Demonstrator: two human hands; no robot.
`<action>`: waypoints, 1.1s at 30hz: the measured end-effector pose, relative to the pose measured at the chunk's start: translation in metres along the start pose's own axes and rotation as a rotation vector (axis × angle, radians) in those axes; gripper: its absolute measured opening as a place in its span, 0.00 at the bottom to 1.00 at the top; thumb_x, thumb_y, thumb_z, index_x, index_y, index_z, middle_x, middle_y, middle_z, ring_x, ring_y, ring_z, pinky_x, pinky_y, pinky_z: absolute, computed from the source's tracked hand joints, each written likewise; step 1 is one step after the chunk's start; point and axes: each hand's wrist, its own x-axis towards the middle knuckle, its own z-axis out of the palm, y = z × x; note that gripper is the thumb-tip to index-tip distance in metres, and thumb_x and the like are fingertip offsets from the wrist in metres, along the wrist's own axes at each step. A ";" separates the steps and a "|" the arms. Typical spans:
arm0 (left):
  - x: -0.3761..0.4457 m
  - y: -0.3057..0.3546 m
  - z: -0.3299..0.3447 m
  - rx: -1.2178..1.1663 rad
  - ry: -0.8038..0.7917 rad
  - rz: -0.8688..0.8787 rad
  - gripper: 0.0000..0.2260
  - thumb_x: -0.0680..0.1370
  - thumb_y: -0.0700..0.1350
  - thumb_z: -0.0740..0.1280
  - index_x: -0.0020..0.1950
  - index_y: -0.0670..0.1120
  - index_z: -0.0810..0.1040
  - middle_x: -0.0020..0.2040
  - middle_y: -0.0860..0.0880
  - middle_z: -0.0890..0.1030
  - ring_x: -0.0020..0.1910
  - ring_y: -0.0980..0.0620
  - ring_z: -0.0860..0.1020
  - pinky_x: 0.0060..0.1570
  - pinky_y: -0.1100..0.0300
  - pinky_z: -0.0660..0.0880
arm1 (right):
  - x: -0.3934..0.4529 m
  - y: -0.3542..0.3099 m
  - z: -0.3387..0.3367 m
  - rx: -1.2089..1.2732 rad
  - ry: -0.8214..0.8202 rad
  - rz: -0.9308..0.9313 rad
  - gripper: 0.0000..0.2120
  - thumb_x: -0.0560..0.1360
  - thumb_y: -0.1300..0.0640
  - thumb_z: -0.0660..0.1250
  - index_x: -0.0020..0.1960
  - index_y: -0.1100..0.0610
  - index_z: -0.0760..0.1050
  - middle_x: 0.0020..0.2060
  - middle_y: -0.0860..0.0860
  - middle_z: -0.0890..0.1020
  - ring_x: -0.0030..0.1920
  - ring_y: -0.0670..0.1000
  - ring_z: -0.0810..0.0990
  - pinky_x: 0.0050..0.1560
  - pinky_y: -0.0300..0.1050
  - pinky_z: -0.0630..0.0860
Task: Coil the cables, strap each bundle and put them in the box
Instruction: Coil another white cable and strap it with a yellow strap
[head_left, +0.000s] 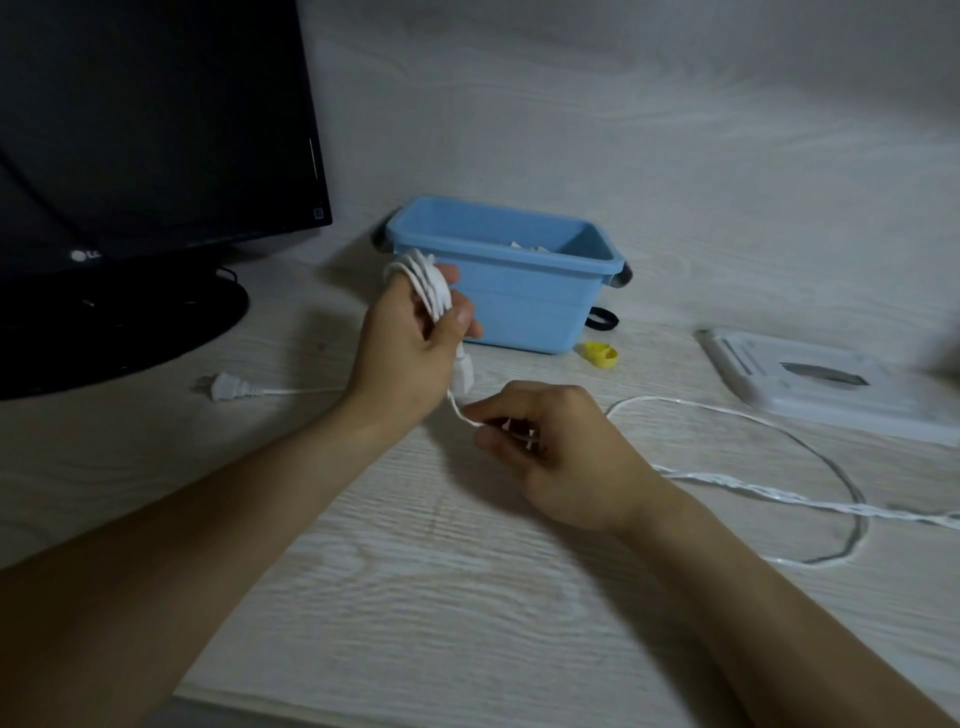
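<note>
Far left I see the monitor (150, 130) on the desk (467, 597). A plug (228, 387) lies flat beside its stand. My left hand (410, 343) is raised, its fingers (460, 314) curled round a white coil (428, 283). Just behind sits the blue box (524, 306), something white inside. My right hand (550, 447) pinches the cable (753, 488), which loops off right across the desk. Yellow strap (601, 355) and black strap (602, 318) lie by the box; a white slab (831, 379) far right.
</note>
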 end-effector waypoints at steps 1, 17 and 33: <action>-0.003 0.000 0.003 -0.009 -0.024 0.013 0.10 0.80 0.31 0.62 0.59 0.40 0.70 0.40 0.47 0.78 0.38 0.57 0.80 0.46 0.63 0.76 | 0.000 -0.001 0.000 0.001 0.012 0.001 0.11 0.76 0.64 0.69 0.57 0.56 0.83 0.45 0.49 0.84 0.42 0.45 0.79 0.46 0.32 0.73; -0.015 0.035 -0.004 0.196 -0.784 -0.230 0.24 0.80 0.55 0.59 0.41 0.34 0.76 0.24 0.54 0.65 0.22 0.59 0.62 0.24 0.70 0.60 | 0.001 0.006 -0.031 0.032 0.498 0.098 0.18 0.61 0.48 0.82 0.38 0.56 0.78 0.29 0.46 0.77 0.28 0.45 0.73 0.30 0.31 0.68; 0.028 -0.007 -0.045 0.456 -0.078 0.049 0.24 0.81 0.54 0.62 0.32 0.38 0.69 0.28 0.50 0.69 0.29 0.56 0.66 0.32 0.57 0.62 | -0.013 0.063 -0.064 -0.224 0.186 0.439 0.23 0.72 0.35 0.64 0.36 0.54 0.81 0.24 0.51 0.75 0.25 0.50 0.72 0.32 0.44 0.69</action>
